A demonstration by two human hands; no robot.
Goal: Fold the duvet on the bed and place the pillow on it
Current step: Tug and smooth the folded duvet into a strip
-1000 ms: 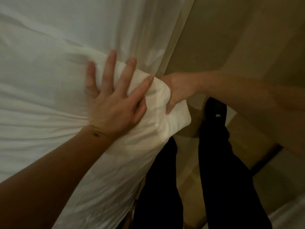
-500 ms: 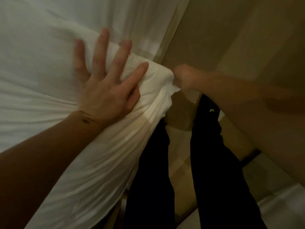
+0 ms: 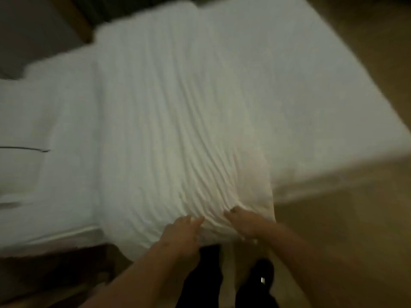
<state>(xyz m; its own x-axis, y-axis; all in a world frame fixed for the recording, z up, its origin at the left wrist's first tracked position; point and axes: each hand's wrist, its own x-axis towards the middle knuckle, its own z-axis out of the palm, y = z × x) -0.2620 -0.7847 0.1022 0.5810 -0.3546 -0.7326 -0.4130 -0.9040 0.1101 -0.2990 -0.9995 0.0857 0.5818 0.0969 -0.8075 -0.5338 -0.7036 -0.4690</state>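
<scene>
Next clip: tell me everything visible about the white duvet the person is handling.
The duvet is white, soft-looking fabric, lying as a long band across the bed, reaching from the far edge to the near edge. Long parallel wrinkles run along it and converge at the near end, where both hands grip it: the left hand and the right hand bunch the near edge side by side. That end hangs slightly past the mattress edge. The frame is blurred, so stitching and thickness cannot be made out.

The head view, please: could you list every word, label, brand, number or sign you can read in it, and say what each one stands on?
None: no readable text shows in this blurred picture.
The small bright mark on the dark shoe is too small and blurred to read.
The white duvet carries no print that shows.
</scene>
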